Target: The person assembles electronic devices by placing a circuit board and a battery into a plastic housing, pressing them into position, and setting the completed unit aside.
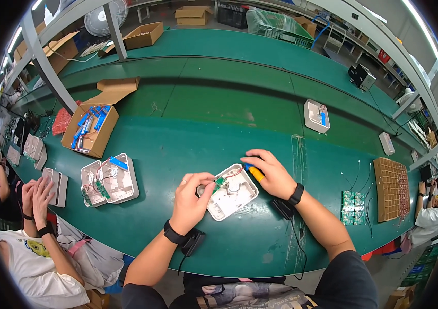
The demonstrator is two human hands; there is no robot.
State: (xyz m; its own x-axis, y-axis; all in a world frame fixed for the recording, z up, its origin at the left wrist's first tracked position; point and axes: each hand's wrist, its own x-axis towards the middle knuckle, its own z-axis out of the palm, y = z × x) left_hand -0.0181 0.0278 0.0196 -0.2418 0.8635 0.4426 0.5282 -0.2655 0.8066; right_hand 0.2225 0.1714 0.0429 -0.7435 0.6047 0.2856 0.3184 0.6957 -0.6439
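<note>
A white plastic housing (234, 198) lies open side up on the green table in front of me. My left hand (194, 198) is at its left edge, thumb and fingers pinching a small green circuit board (221, 182). A thin red wire (235, 172) runs from the board toward my right hand (273, 175). That hand is curled over a yellow-and-blue tool (255, 173) at the housing's upper right side; the tool's tip is hidden, so its exact kind is unclear.
Two open housings (129, 183) with boards stand left, near a cardboard box (98, 139) of blue batteries. Another housing (317, 116) sits far right. Circuit boards (353, 208) and a divided tray (391, 189) lie right. A co-worker's hands (38, 198) hold a housing at left.
</note>
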